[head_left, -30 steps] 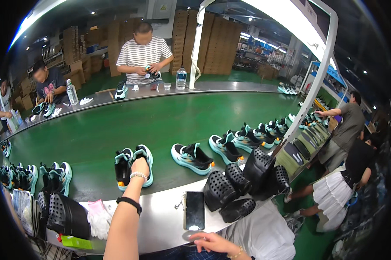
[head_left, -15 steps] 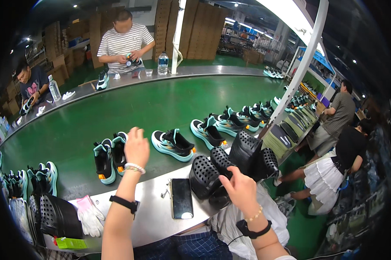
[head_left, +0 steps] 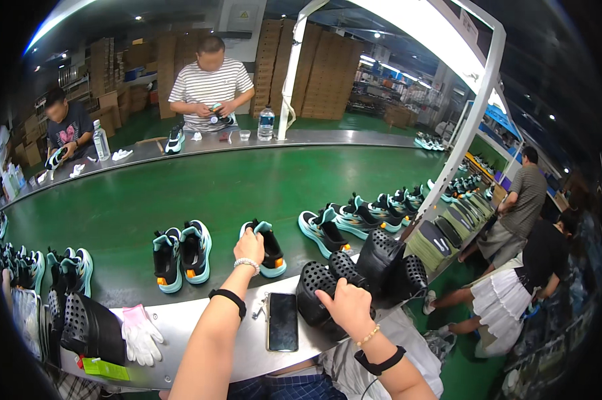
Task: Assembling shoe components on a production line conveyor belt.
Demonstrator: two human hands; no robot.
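Observation:
My left hand (head_left: 248, 248) is closed on the collar of a black and turquoise sneaker (head_left: 272, 251) with an orange heel tab, on the green belt. To its left, a pair of matching sneakers (head_left: 182, 256) points away from me. My right hand (head_left: 348, 308), fingers curled, is over black shoe-shaped pieces with perforated tops (head_left: 314, 279); anything in its grip is hidden. A dark-screened phone (head_left: 283, 323) lies between my forearms on the metal ledge, beside small keys (head_left: 260, 312).
More sneakers (head_left: 323, 229) line the belt at right, others (head_left: 71, 267) at left. White gloves (head_left: 141, 338) and another black perforated piece (head_left: 88, 327) rest on the left ledge. A white post (head_left: 458, 150) rises at right. Two people work across the belt; others stand at right.
The single sneaker has turned from sideways to pointing away from me. My left hand has moved right onto it. My right hand's fingers have curled in, and the view has shifted slightly.

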